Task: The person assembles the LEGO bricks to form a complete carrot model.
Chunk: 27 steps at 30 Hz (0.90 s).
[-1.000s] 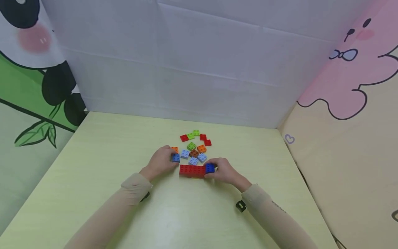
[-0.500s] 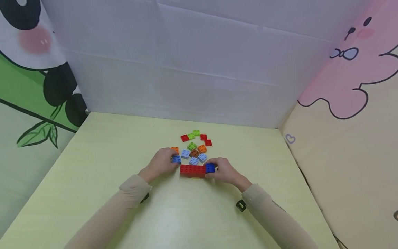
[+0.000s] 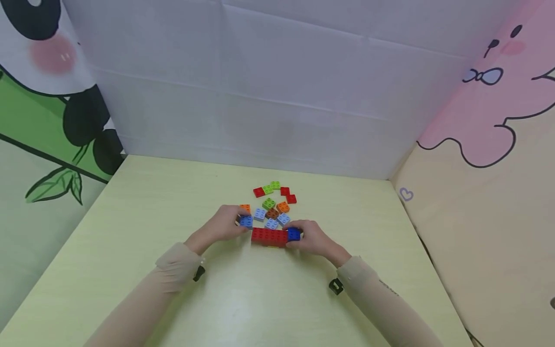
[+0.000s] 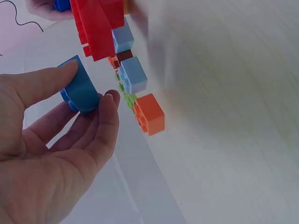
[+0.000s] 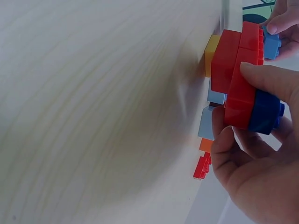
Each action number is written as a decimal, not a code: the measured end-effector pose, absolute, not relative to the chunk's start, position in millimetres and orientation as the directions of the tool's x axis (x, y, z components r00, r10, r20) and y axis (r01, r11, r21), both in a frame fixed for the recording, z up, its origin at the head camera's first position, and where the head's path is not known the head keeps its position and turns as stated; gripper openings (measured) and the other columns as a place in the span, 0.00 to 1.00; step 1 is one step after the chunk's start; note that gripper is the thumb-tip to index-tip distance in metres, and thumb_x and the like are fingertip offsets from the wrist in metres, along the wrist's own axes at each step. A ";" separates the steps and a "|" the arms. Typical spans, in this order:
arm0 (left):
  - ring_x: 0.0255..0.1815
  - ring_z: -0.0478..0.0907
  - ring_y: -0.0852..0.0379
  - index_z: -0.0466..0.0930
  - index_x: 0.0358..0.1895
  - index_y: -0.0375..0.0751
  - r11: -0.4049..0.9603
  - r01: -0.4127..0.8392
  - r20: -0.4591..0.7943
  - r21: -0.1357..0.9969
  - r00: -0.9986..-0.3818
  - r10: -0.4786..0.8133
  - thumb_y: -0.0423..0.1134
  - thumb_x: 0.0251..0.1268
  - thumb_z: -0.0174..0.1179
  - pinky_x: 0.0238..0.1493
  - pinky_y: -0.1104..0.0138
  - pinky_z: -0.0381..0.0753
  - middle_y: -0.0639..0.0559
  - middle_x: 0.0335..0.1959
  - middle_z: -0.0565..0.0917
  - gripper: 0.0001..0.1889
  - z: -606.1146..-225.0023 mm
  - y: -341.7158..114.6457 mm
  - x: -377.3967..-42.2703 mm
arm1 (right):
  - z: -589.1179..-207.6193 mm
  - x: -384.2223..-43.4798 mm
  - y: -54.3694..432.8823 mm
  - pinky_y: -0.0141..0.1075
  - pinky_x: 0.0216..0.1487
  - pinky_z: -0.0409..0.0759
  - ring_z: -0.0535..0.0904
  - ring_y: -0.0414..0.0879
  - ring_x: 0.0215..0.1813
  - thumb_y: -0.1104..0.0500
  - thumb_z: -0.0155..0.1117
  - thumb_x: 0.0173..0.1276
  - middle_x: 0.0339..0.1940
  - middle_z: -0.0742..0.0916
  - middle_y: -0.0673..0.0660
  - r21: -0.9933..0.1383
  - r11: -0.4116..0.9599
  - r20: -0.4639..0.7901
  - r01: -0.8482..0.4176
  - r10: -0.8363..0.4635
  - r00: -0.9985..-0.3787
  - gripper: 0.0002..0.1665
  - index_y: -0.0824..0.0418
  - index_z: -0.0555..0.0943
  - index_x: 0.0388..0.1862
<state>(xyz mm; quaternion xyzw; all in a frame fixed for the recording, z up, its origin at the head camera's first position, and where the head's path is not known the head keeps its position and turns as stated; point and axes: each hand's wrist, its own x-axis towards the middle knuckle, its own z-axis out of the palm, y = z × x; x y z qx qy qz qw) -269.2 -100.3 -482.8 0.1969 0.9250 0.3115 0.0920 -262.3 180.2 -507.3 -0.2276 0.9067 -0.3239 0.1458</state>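
1 mid-blue brick (image 4: 82,91) sits in the left hand (image 3: 225,222), at its fingertips (image 4: 110,96).

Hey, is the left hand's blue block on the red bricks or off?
Off. The left hand pinches the blue block, and a gap separates it from the red bricks in the left wrist view.

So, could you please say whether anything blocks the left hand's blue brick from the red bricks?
Nothing visible does: only open space separates the medium-blue brick in the left hand from the red bricks.
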 end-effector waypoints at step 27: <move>0.43 0.77 0.54 0.81 0.56 0.42 0.726 0.240 -0.117 0.645 -0.907 0.403 0.35 0.55 0.69 0.40 0.65 0.79 0.48 0.49 0.79 0.22 -485.5 -76.0 -260.1 | -507.0 -263.3 179.5 0.43 0.51 0.75 0.71 0.50 0.55 0.54 0.72 0.59 0.57 0.78 0.53 -0.645 0.695 -0.125 -0.318 -0.506 -0.853 0.25 0.49 0.79 0.57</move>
